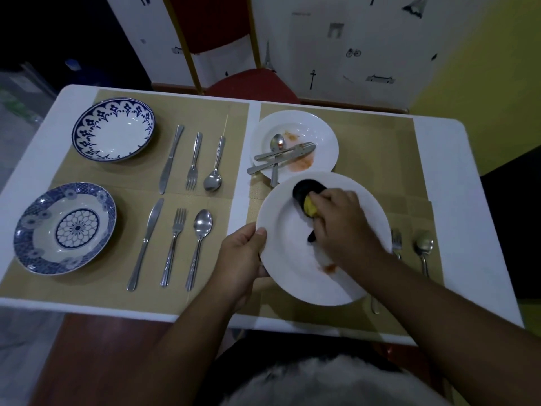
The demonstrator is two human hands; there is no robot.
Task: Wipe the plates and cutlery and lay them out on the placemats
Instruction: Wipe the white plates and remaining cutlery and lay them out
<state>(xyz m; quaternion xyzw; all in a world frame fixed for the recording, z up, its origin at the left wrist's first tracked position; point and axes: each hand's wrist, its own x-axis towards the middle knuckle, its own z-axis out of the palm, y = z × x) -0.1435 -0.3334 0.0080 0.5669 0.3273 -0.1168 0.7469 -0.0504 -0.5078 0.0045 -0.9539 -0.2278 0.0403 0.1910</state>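
Left hand (243, 256) grips the left rim of a white plate (292, 276), thumb on top and fingers curled beneath, over the right placemat (366, 127); whether the plate rests on the mat or is held clear of it cannot be told. The right hand (339, 218), fingers closed round a black-and-yellow cloth (306, 190), presses it against the far part of the white plate, while an orange smear (330, 268) shows on the plate's near part, just beside the right wrist. Directly beyond the white plate, its near edge overlapped by that plate's rim, a stained plate (325, 133) carries orange marks and a crossed spoon, fork and knife (285, 153). Just right of the white plate lie a lone fork (396, 240), partly hidden, and a lone spoon (423, 244). Well to the left of the white plate, on the left placemat (126, 174), sit a far blue-patterned plate (114, 130) and a near blue-patterned plate (64, 228), with a far cutlery row (194, 159) and a near cutlery row (174, 244) of knife, fork and spoon between them and the white plate. A white table (468, 200) bears everything.
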